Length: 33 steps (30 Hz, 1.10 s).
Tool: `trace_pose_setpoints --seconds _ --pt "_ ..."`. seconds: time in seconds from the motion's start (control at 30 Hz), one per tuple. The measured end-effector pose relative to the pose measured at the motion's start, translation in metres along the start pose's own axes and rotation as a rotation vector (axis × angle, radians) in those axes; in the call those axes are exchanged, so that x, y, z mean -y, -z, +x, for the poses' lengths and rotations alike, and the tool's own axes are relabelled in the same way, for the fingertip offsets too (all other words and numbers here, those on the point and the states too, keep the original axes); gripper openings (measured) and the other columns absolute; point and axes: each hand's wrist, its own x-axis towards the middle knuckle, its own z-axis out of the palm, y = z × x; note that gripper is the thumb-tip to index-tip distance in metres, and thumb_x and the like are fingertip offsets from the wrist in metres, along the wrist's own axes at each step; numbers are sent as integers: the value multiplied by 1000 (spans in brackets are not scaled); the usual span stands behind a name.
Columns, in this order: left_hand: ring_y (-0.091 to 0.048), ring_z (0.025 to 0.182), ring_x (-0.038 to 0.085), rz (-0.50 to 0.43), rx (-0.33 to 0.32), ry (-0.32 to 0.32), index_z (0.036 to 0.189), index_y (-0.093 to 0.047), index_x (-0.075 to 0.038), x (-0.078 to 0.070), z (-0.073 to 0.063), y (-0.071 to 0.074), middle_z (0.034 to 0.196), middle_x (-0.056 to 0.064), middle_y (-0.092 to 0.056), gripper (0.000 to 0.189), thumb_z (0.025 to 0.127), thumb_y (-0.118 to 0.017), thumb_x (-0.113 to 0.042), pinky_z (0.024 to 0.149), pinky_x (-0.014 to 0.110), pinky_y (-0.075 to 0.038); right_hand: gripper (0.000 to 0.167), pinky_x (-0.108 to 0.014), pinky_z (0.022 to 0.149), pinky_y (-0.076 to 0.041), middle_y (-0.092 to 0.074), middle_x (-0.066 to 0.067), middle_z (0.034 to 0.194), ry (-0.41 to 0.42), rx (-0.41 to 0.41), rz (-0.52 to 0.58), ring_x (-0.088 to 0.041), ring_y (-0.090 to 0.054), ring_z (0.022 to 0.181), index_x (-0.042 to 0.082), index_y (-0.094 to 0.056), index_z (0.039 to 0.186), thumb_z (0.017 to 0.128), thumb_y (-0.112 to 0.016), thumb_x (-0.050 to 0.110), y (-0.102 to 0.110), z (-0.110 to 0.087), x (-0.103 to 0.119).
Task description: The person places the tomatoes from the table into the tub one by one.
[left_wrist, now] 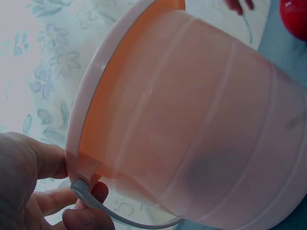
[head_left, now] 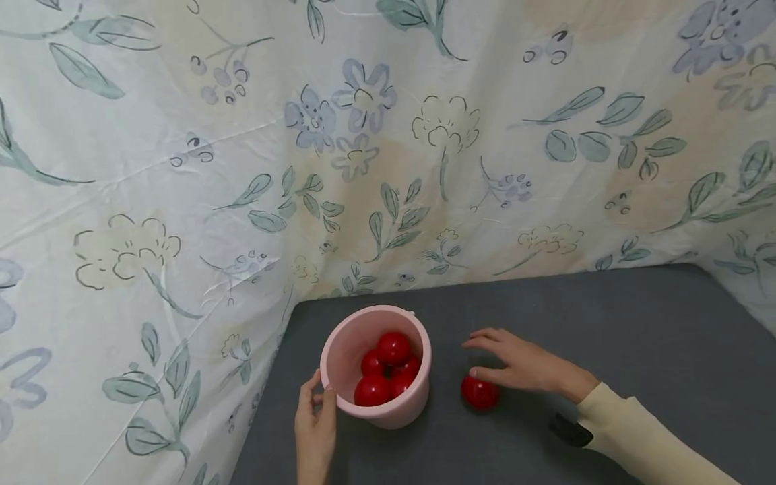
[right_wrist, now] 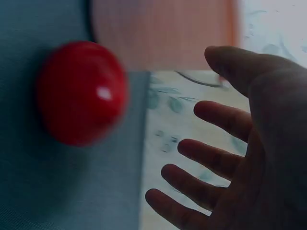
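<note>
A pink bucket [head_left: 397,419] with several red balls [head_left: 373,390] inside stands on the dark tabletop, its mouth leaning toward the head camera. My left hand [head_left: 316,426] grips its rim on the left side, thumb and fingers at the rim beside the grey handle [left_wrist: 91,198] in the left wrist view. To the right of the bucket, one red ball [head_left: 481,393] lies on the table. Over that ball hovers my right hand [head_left: 515,360], its fingers spread. The right wrist view shows a gap between the fingers and the ball [right_wrist: 82,93].
The dark grey table [head_left: 636,337] stretches away to the right. Behind it and along the left hangs a floral curtain [head_left: 448,168], reaching down to the table's edges. A black strap or device [head_left: 570,430] sits at the right sleeve's cuff.
</note>
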Motion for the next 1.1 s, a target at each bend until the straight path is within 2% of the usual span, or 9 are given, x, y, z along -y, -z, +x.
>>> trace_pose_setpoints --seconds 0.17,0.27,0.37,0.67,0.87,1.1 --pt "-57 71 15 5 -1 6 147 -48 -11 -1 0 -1 103 15 -62 46 103 -53 -22 60 26 -43 60 -49 95 -54 -48 -8 152 -4 63 -1 -30 -50 134 30 -55 143 93 -61 62 -26 -5 -8" --pt "-57 70 15 11 -3 5 147 -49 -11 -1 0 -1 102 15 -61 46 103 -53 -22 59 26 -43 59 -41 85 -58 -51 -9 148 20 90 -1 -29 -54 126 26 -57 142 92 -65 58 -36 -6 -10" --pt "-56 70 15 14 0 11 148 -48 -11 -1 1 -2 103 15 -61 46 103 -53 -23 59 26 -43 57 -36 82 -57 -54 -6 141 27 111 5 -28 -56 120 22 -58 140 92 -70 50 -41 -6 -11" --pt "-56 72 17 4 3 14 148 -47 -11 -1 1 -1 104 15 -61 46 103 -52 -22 60 26 -44 63 -41 84 -57 -53 -2 140 4 123 -20 -27 -56 120 22 -53 145 88 -77 37 -49 -8 -14" --pt "-59 76 20 9 2 10 148 -47 -11 -1 2 -2 106 16 -62 46 103 -52 -22 62 26 -46 63 -42 84 -57 -54 -1 138 10 105 -50 -25 -56 119 23 -53 145 88 -77 35 -53 -7 -15" --pt "-59 76 21 -4 5 11 148 -47 -11 0 2 -1 106 16 -61 46 103 -52 -22 61 26 -45 62 -40 86 -56 -54 1 136 -10 114 -34 -23 -56 118 24 -54 143 87 -78 35 -54 -4 -19"
